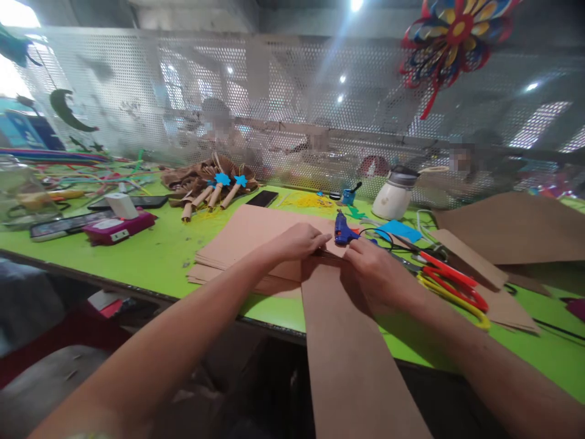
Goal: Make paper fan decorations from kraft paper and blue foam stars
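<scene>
Left hand (299, 241), right hand (377, 268) — fingers apparently pinching far end of long brown cardboard strip (351, 353) — over green tabletop (150, 256).

Views: I work with one, the head camera; no second view overlaps it.
Position: I see from above the near edge of the green table (150, 256), at head height.
Direction: I face forward and down, towards the perforated screen (292, 103) at the far side.
Range: I am close; both forearms enter from the bottom, with the left hand (299, 241) and right hand (377, 271) near centre.
Distortion: I see wide-angle bending at the edges.
</scene>
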{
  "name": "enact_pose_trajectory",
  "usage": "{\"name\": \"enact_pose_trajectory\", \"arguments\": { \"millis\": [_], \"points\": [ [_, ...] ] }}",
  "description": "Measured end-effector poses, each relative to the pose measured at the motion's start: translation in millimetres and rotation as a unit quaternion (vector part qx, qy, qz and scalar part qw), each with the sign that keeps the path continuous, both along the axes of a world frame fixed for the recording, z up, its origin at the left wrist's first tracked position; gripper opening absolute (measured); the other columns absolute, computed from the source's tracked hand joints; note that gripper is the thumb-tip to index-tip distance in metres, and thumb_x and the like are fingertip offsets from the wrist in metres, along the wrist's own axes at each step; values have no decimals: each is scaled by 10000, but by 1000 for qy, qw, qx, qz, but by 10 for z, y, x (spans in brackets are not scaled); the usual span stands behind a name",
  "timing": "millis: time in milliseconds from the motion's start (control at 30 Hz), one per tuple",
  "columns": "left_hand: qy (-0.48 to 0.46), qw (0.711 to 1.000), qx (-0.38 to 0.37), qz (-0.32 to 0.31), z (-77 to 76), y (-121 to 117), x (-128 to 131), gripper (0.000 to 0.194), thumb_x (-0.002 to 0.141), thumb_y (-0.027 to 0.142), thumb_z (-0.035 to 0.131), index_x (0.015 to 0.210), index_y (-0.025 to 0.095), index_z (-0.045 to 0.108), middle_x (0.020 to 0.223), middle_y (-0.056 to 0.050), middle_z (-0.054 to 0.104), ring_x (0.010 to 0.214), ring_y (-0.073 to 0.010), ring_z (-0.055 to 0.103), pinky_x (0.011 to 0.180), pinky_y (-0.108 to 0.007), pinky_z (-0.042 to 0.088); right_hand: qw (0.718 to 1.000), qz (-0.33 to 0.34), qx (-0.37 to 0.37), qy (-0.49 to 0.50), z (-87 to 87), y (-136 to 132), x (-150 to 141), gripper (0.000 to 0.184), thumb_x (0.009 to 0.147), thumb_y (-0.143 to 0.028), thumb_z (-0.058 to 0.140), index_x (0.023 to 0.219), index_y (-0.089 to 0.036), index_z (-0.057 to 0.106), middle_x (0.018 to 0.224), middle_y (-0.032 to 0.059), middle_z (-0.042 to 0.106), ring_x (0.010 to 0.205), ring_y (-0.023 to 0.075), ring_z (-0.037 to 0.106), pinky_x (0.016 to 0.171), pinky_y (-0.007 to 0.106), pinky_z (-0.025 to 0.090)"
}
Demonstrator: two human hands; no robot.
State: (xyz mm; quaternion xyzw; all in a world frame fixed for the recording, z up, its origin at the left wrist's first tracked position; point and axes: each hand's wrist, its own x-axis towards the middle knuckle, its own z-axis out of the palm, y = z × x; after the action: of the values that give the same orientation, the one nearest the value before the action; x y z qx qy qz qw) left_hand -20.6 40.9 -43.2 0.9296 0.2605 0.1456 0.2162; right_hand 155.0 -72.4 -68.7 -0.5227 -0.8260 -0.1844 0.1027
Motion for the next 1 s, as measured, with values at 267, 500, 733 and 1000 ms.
{"name": "enact_pose_trajectory", "arguments": {
  "millis": [267, 500, 733, 1000],
  "points": [
    [7, 970, -235, -59, 65, -46, -132, 472, 773, 574, 482, 623, 136, 578, 545, 35, 410, 529, -95, 312, 520, -245, 251, 996, 11, 94, -4, 7, -41, -121, 203, 849, -59, 392, 801, -137, 573, 832, 102, 511, 843, 235, 428, 792, 366, 389],
    [-74, 919, -369, -119, -39, -76, -82, 367, 751, 490, 568, 762, 129, 636, 667, 15, 525, 589, -102, 387, 581, -245, 310, 985, 35, 157, 59, 8, -9, -67, 230, 881, -103, 387, 816, -142, 604, 814, 100, 532, 860, 233, 437, 812, 380, 415],
    [-140, 872, -449, -133, -79, -149, 14, 261, 762, 380, 618, 819, 129, 660, 789, -9, 603, 706, -111, 474, 707, -248, 356, 975, 46, 174, 129, 25, 19, -43, 203, 852, -91, 427, 803, -140, 618, 837, 108, 550, 872, 231, 454, 810, 388, 432],
    [-124, 887, -433, -105, -73, -116, -22, 264, 755, 391, 620, 748, 129, 651, 612, 30, 547, 542, -75, 409, 554, -226, 288, 895, 55, 22, 441, 130, 66, 95, 233, 725, -135, 545, 944, -173, 616, 956, 77, 592, 857, 199, 540, 715, 328, 462]
  ]
}}
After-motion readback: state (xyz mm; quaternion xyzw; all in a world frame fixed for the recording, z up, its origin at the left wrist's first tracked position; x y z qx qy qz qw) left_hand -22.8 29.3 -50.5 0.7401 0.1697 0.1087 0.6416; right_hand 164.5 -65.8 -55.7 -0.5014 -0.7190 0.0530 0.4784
